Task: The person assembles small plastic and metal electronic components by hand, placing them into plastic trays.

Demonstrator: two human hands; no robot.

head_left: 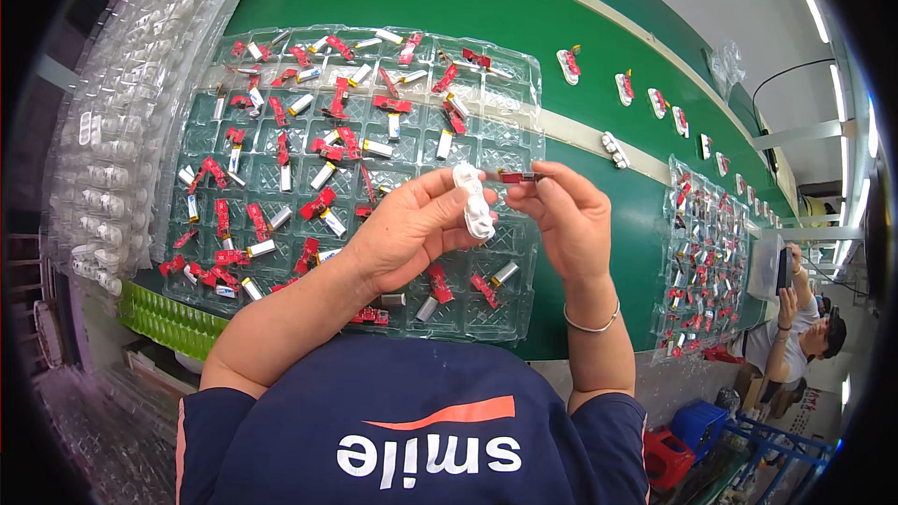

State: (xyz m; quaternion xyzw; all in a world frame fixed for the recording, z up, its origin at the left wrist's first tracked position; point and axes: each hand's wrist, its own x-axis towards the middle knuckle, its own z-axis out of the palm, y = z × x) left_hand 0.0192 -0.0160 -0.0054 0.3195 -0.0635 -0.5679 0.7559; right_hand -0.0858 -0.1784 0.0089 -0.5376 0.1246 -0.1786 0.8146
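Head view: over the right side of the clear tray [513, 98], our left hand [407, 224] grips the white casing [474, 208] and our right hand [572, 210] pinches the red board [517, 177]; steady casing, light edge pinch, we judge, serve best.

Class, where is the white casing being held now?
In the head view, the white casing is just right of centre, in the left hand, beside the red board in the right hand.

Shell [478, 209]: smooth plast.; tray [514, 101]: glossy clr plast.
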